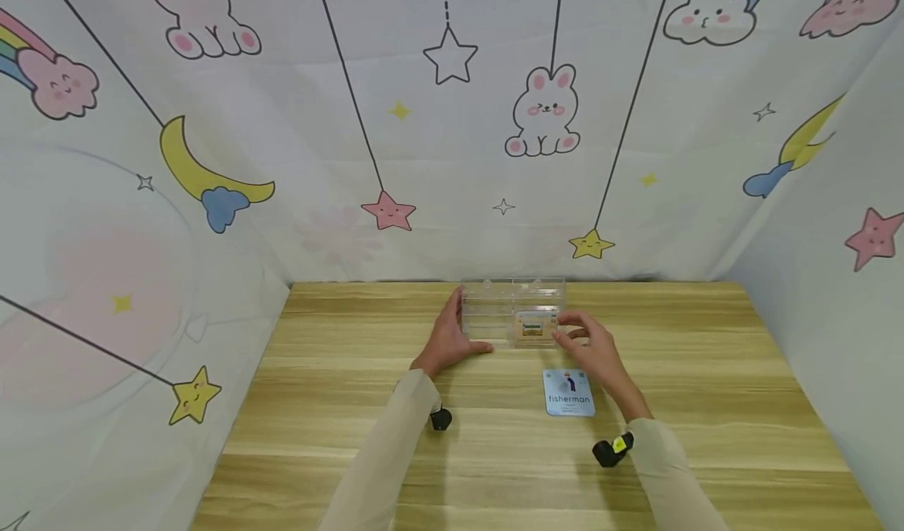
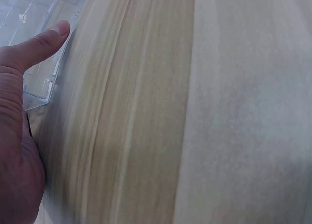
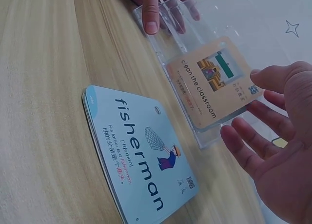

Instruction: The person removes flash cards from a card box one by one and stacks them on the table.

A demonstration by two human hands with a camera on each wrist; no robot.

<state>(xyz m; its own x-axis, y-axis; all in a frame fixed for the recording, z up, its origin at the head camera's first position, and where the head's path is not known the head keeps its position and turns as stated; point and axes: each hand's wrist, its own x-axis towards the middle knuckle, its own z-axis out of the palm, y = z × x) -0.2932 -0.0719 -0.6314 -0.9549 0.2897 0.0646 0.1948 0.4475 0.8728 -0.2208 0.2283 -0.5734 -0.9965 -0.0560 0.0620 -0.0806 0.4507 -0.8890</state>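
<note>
A clear plastic box (image 1: pixel 487 327) with compartments stands at the back of the table against the wall cloth. My left hand (image 1: pixel 450 341) holds its left side, the thumb at the front edge; the left wrist view shows the thumb over the clear rim (image 2: pixel 36 103). Orange cards (image 3: pixel 209 82) reading "clean the classroom" sit in the front right compartment. At their right edge is my right hand (image 1: pixel 589 347), thumb by the top corner and fingers loosely spread; whether it touches them I cannot tell. A blue stack of cards (image 3: pixel 141 155) reading "fisherman" lies flat in front of the box.
The wood-grain table (image 1: pixel 339 452) reaches back to a white cloth (image 1: pixel 452 170) printed with bunnies, stars and clouds. Cloth also hangs along the left and right sides. Both wrists carry small black cameras close above the table.
</note>
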